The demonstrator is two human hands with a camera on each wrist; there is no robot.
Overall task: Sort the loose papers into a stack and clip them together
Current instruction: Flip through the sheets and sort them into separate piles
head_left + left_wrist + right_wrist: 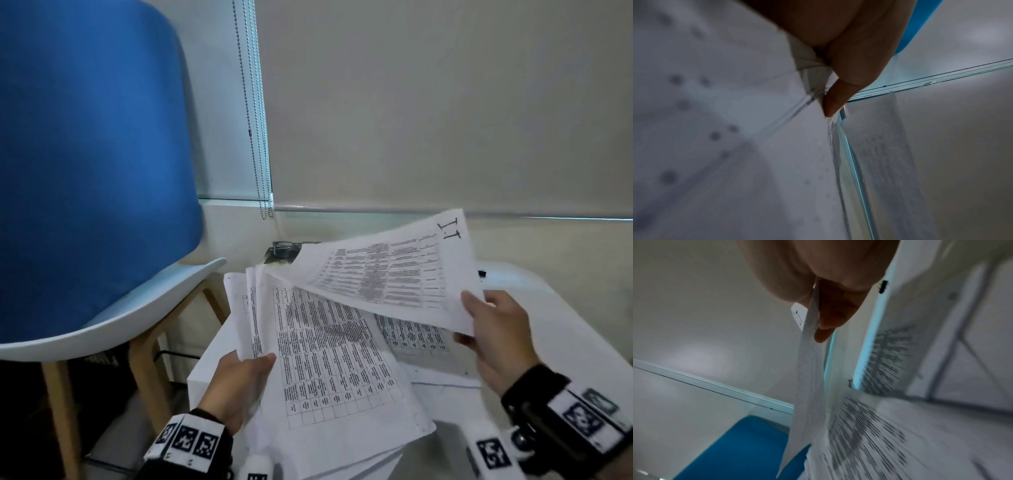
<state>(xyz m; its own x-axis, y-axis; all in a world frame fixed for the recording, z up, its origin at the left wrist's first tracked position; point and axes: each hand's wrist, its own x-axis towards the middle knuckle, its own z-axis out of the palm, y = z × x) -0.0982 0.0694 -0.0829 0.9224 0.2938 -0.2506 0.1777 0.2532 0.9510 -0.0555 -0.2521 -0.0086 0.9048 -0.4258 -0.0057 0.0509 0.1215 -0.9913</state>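
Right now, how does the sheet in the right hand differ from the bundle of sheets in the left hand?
The right hand pinches a single sheet, while the left hand grips a bundle of sheets, their far edges fanned. The single sheet is lifted, bowed and angled above the bundle, which lies lower over the white table. The single sheet bears large handwritten letters at its far corner; none show on the bundle. Both are white pages with printed tables.

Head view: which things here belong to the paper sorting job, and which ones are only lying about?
Belong to the job:
- single sheet, pinched by the right hand
- fanned sheets, held by the left hand
- more papers on the white table
- small black clip, probably

Only lying about:
- blue chair
- blind cord
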